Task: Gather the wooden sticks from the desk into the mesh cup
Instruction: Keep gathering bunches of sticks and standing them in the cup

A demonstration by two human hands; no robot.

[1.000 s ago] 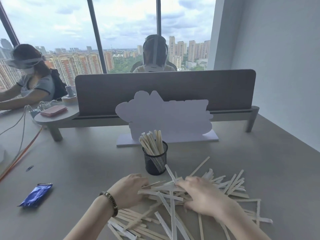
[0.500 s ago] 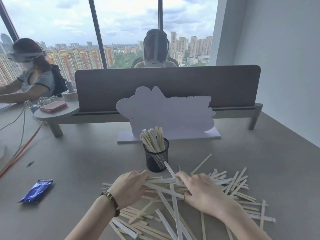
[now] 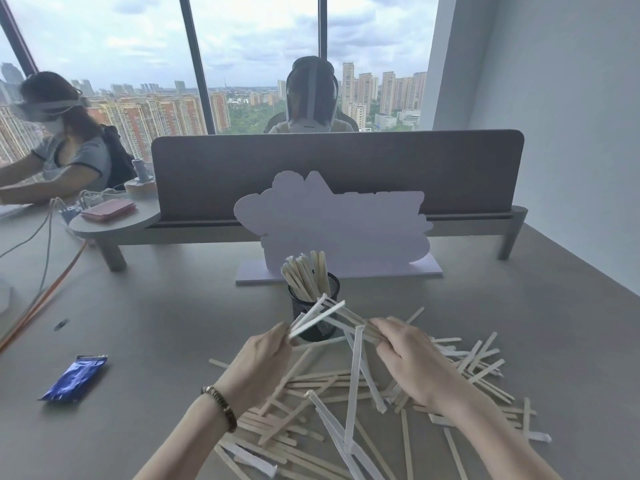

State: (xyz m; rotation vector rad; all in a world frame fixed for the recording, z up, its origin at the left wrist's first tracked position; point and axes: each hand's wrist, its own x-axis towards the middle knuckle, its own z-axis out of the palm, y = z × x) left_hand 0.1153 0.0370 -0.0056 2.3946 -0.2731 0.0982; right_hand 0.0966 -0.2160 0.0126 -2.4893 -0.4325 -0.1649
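Note:
A black mesh cup (image 3: pixel 311 306) stands mid-desk with several wooden sticks (image 3: pixel 304 275) upright in it. Just in front of the cup, a loose bundle of sticks (image 3: pixel 325 315) hangs above the desk, held between my two hands. My left hand (image 3: pixel 263 362) pinches the bundle's left ends. My right hand (image 3: pixel 412 358) grips its right ends. A few sticks dangle down from the bundle. A big scattered pile of wooden sticks (image 3: pixel 346 427) lies on the grey desk (image 3: pixel 156 341) beneath and to the right of my hands.
A blue foil packet (image 3: pixel 74 377) lies at the left. A white cut-out sign (image 3: pixel 332 226) stands behind the cup, before a grey divider (image 3: pixel 339 174). Cables (image 3: pixel 41 289) run along the far left. Two people sit at neighbouring desks.
Both hands were flat on the pile, raking sticks together. Now they have risen off the desk with a bundle of sticks held between them, close to the cup.

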